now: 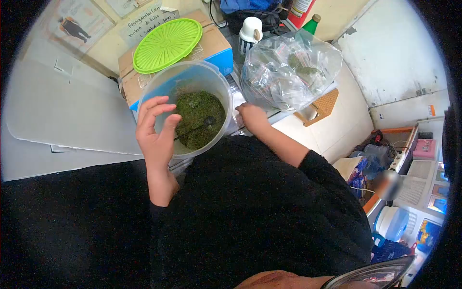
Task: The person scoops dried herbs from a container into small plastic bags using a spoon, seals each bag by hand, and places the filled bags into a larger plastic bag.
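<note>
A clear round tub [227,89] holds dark green flakes [199,113], with a small dark round object [209,121] lying on them. My left hand [156,127] is raised at the tub's left side, fingers curved and apart, with nothing in it. To the right of the tub, my right hand [252,117] is closed beside a shiny silvery surface [236,107]; its fingertips are partly hidden, and what they hold cannot be made out. Just beyond that hand sits a large clear bag [288,72] full of small clear plastic packets.
Behind the tub, a green lid [167,45] lies on a cardboard box [211,38]. A white-capped bottle [250,31] and a green bottle [312,24] stand at the back. A woven brown item [323,107] is beyond the table's right edge. White panels are at left.
</note>
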`<control>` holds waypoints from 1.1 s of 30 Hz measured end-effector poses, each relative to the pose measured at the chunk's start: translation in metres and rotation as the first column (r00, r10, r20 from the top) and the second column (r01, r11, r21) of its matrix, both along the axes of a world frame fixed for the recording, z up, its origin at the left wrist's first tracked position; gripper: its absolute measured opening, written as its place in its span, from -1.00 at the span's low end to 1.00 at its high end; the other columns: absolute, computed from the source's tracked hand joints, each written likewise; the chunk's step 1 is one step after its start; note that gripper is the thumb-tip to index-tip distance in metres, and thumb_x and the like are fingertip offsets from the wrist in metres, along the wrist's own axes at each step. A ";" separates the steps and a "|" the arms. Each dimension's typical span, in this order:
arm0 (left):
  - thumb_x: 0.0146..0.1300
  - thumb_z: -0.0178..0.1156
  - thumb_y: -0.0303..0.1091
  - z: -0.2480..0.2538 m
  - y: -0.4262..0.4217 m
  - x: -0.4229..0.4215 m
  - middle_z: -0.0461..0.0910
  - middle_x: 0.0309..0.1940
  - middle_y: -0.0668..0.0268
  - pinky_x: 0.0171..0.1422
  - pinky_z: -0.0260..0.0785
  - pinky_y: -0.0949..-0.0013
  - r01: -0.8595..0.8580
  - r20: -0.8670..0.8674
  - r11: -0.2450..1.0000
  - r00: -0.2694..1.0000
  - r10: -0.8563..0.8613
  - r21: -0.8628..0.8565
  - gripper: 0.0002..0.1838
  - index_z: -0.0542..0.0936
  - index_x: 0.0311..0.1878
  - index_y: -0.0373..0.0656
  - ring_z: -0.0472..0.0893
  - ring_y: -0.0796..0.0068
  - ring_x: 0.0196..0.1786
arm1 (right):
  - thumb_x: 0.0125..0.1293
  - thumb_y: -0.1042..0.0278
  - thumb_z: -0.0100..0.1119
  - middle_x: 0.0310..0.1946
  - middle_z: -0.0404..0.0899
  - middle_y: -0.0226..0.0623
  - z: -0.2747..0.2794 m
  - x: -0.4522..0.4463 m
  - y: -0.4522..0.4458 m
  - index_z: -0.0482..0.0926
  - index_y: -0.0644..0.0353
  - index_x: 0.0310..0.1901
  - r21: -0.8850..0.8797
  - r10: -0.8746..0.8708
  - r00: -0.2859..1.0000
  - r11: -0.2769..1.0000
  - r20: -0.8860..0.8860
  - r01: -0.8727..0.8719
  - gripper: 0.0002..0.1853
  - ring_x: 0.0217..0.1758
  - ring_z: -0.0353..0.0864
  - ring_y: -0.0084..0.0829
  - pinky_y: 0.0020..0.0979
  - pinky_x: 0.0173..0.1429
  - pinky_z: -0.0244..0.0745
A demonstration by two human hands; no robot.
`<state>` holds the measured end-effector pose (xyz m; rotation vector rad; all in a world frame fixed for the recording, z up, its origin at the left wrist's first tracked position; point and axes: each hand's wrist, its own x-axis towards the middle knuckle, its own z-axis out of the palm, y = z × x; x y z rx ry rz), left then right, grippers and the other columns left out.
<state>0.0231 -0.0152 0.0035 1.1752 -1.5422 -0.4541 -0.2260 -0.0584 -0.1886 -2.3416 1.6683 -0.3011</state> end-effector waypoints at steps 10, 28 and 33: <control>0.28 0.17 -0.43 -0.003 0.008 0.001 0.61 -0.34 0.26 -0.03 0.36 0.45 0.123 -0.149 0.981 0.984 -0.100 0.153 -0.88 0.62 -0.28 -0.28 0.55 0.50 -0.18 | 0.19 0.37 0.22 -0.47 0.65 -0.27 0.042 0.003 -0.016 0.68 0.18 -0.34 0.153 -0.293 0.616 0.950 0.731 0.271 -0.89 -0.39 0.60 -0.47 -0.37 -0.27 0.47; 0.28 0.18 -0.42 -0.004 0.019 -0.032 0.56 -0.57 0.38 -0.44 0.28 0.57 0.282 -0.294 0.935 0.932 -0.213 0.216 -0.87 0.61 -0.36 -0.26 0.49 0.71 -0.51 | 0.14 0.44 0.31 -0.44 0.68 -0.28 0.212 0.050 0.040 0.63 0.26 -0.25 0.022 0.114 0.541 0.971 0.833 -0.238 -0.85 -0.37 0.65 -0.58 -0.50 -0.24 0.53; 0.28 0.18 -0.43 -0.001 0.021 -0.030 0.54 -0.59 0.32 -0.47 0.30 0.51 0.274 -0.234 0.939 0.946 -0.224 0.206 -0.84 0.58 -0.41 -0.30 0.54 0.65 -0.52 | 0.17 0.45 0.25 -0.44 0.65 -0.21 0.219 0.056 0.041 0.63 0.26 -0.28 -0.065 0.176 0.599 0.977 0.781 -0.202 -0.90 -0.41 0.66 -0.39 -0.44 -0.30 0.54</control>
